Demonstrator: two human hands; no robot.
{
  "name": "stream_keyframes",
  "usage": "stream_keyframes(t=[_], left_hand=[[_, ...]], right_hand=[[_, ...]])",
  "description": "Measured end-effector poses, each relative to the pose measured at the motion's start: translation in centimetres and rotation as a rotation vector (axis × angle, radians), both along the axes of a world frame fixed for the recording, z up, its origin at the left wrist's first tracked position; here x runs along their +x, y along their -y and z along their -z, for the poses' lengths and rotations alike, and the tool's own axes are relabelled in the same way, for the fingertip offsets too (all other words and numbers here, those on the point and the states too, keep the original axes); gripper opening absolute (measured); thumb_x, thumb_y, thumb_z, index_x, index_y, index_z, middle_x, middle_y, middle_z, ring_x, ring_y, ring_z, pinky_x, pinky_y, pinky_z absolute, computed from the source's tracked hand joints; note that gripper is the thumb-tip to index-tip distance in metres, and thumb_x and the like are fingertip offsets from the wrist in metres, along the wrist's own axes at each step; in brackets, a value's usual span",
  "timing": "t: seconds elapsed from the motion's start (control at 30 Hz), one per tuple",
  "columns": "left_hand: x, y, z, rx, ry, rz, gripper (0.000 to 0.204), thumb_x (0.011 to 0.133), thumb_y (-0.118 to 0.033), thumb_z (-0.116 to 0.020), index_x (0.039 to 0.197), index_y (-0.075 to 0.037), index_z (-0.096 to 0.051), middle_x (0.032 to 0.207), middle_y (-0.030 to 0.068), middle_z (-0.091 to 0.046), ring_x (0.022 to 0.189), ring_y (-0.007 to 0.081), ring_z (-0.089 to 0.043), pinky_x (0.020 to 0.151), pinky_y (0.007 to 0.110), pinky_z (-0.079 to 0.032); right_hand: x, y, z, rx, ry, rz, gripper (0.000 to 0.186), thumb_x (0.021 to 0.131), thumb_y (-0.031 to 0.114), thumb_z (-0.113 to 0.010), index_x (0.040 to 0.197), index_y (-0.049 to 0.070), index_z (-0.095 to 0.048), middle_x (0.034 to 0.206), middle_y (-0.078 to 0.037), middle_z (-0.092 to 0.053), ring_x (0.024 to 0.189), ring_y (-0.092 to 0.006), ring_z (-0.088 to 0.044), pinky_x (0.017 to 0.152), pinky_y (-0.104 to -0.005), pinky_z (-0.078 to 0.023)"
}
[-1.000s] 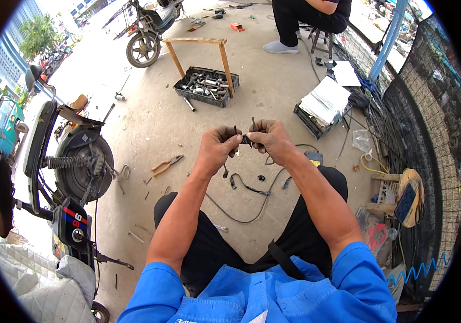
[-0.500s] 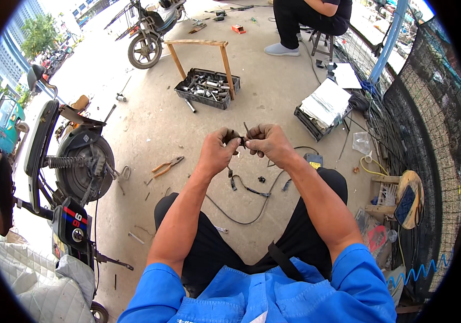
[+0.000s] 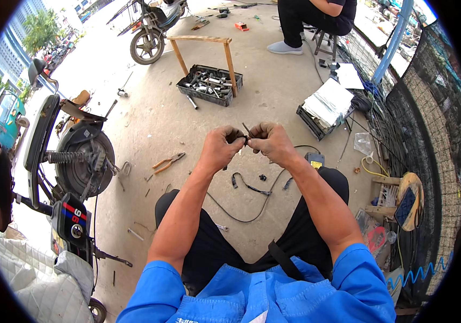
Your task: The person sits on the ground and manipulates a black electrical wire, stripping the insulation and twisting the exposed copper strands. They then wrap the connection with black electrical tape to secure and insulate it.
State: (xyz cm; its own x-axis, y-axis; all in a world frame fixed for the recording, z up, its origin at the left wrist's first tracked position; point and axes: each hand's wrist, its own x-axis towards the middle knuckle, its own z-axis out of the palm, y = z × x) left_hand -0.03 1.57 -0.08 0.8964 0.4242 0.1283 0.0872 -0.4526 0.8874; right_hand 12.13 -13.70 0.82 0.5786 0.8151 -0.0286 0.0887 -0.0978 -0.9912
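Around the left hand [image 3: 224, 147]: pliers [image 3: 170, 161], cable [image 3: 266, 192], black crate [image 3: 203, 95].

White numerals [image 3: 76, 216] stand with red and blue stripes [image 3: 70, 206] on a black side cover [image 3: 68, 228]; white lettering [image 3: 187, 320], cut off below, marks the blue shirt [image 3: 252, 299].

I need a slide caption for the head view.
Left hand and right hand pinch a small dark part; a cable and pliers lie on the floor, a tool crate beyond.
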Motion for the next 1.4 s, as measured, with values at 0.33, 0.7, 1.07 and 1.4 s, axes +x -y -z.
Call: stream_keyframes(t=[0.33,0.7,1.07,1.4], left_hand=[[0.4,0.0,0.9,-0.178,-0.018,-0.055,0.011,0.083,-0.006,-0.066,0.088,0.004,-0.063,0.079,0.0073,-0.067,0.069,0.0126,-0.065,0.062,0.027,-0.055],[0.5,0.5,0.5,-0.323,0.004,-0.091,0.009,0.081,-0.005,-0.065,0.085,0.002,-0.063,0.076,0.0069,-0.065,0.067,0.0126,-0.064,0.061,0.027,-0.055],[0.7,0.4,1.0,-0.065,0.025,-0.165,0.008,0.079,-0.005,-0.068,0.08,0.002,-0.063,0.071,0.0082,-0.067,0.062,0.0131,-0.064,0.057,0.027,-0.054],[0.6,1.4,0.7,0.373,0.336,-0.266,0.013,0.075,-0.001,-0.072,0.072,0.0,-0.059,0.069,0.0122,-0.064,0.058,0.0188,-0.063,0.054,0.033,-0.048]], right_hand=[[0.1,-0.3,0.8,-0.001,0.015,-0.005,0.024,0.08,0.007,-0.075,0.097,-0.008,-0.067,0.081,-0.011,-0.07,0.07,-0.0132,-0.065,0.063,-0.028,-0.053],[0.2,-0.6,1.6,0.093,0.018,-0.037,0.025,0.079,0.006,-0.074,0.098,-0.009,-0.068,0.081,-0.009,-0.07,0.071,-0.0121,-0.065,0.063,-0.027,-0.052],[-0.2,-0.8,1.8,0.115,0.063,-0.042,0.024,0.081,0.007,-0.072,0.098,-0.008,-0.068,0.082,-0.01,-0.071,0.068,-0.0108,-0.063,0.061,-0.0264,-0.052],[-0.4,-0.8,0.7,0.031,-0.212,0.045,0.035,0.093,0.034,-0.066,0.093,-0.001,-0.07,0.083,-0.01,-0.072,0.062,-0.009,-0.062,0.044,-0.0224,-0.041]])
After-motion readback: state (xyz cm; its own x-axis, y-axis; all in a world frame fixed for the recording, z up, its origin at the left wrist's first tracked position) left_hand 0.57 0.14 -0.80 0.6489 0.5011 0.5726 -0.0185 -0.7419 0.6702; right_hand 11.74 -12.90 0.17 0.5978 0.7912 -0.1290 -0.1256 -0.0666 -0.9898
